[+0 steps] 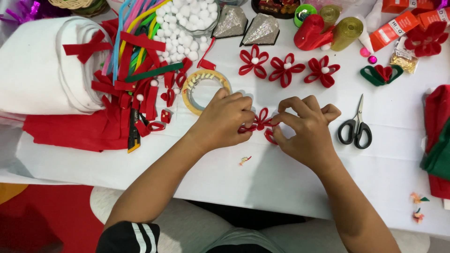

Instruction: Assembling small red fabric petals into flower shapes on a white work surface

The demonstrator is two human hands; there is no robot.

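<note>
At the centre of the frame both hands meet over a half-made red felt flower of looped petals [259,122], which lies on the white table covering [262,173]. The left hand [225,122] is curled down on the flower's left petals, fingers pinching the felt; the right hand [304,129] grasps the right side, its fingertips [280,122] pressed against a lower loop. Neither hand is slack — both are closed on the same flower.

Judging by the three finished red felt flowers with white pompom centres [287,69] lined up above, this looks like the assembly step: petals being gathered and held at the middle, no white centre showing yet. The next move probably calls for keeping the loops squeezed together while one hand frees itself — a delicate swap, since the petals may spring apart.

A roll of tape [205,90] sits just above the left hand; black-handled scissors [356,126] lie right of the right hand.
</note>
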